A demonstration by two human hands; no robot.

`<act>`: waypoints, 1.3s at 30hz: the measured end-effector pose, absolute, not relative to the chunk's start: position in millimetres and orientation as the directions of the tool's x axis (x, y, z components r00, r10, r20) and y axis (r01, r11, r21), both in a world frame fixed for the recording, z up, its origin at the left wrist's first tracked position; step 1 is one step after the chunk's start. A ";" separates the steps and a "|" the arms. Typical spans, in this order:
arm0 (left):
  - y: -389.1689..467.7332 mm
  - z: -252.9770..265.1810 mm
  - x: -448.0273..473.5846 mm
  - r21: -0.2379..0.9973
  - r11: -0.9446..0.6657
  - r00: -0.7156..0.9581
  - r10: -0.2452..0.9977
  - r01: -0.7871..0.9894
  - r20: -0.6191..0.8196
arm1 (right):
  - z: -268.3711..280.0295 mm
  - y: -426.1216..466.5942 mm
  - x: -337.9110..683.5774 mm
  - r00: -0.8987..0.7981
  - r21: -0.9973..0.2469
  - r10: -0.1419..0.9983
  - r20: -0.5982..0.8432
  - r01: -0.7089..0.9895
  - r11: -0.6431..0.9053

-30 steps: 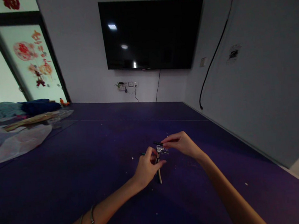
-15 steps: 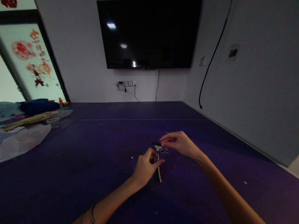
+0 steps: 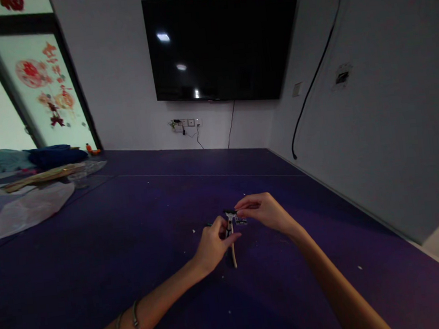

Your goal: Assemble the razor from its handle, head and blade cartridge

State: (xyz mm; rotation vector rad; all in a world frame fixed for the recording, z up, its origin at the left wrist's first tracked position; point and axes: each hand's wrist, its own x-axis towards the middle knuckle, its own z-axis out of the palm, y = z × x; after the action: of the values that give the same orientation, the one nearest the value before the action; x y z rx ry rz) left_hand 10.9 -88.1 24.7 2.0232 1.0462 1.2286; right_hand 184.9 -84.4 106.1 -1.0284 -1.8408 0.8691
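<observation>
A razor [image 3: 232, 231] with a dark crosswise head and a pale, slightly curved handle is held over the purple surface. My left hand [image 3: 213, 246] is closed around the handle just below the head, its thumb pointing right across it. With pinched fingertips, my right hand [image 3: 266, 212] grips the right end of the razor's head. Just below those fingertips is a small clear plastic piece [image 3: 241, 222]; whether it touches the razor I cannot tell. A bit of something green [image 3: 209, 224] shows behind my left knuckles, mostly hidden.
Small white crumbs [image 3: 359, 267] dot the purple surface [image 3: 134, 247]. To the left lie a clear plastic bag [image 3: 31, 208], a transparent cup [image 3: 78, 179] and blue cloth [image 3: 56, 155]. A television [image 3: 223, 49] hangs on the far wall, and a black cable [image 3: 313, 81] dangles at the right.
Hardly anything differs: both hands keep their grip on the razor, and my left thumb has shifted very slightly left.
</observation>
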 end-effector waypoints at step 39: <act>-91.8 35.6 11.4 0.866 -0.440 0.224 0.893 0.240 0.391 | 108.4 -93.5 179.0 -0.366 -0.736 0.812 0.454 0.360 0.573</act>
State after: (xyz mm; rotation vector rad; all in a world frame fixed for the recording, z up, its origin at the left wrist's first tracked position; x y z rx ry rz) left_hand 11.4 -91.8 35.6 1.8263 1.0468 1.2349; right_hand 179.0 -93.5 108.4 -0.9406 -1.9590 0.6754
